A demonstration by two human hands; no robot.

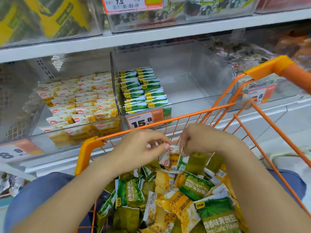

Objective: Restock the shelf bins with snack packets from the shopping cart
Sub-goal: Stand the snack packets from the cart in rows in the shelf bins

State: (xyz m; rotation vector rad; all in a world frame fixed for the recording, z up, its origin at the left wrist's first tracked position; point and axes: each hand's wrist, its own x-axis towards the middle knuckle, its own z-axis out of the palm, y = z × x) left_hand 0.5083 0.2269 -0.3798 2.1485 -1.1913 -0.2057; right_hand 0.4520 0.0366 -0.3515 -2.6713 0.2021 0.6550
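Both hands meet mid-frame over the orange cart [87, 148]: left hand [143, 148] and right hand [200, 140] pinch a yellow packet [173, 158] above the heaped packets [176, 199]. Green packets [143, 91] half-fill the centre bin [193, 73].

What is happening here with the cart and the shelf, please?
A person is restocking snack packets. Both hands, the left hand and the right hand, hold a small bunch of packets over the orange shopping cart, which is full of mixed green and yellow packets. On the shelf, the yellow-packet bin is well filled, and the green-packet bin has neat rows only on its left side.
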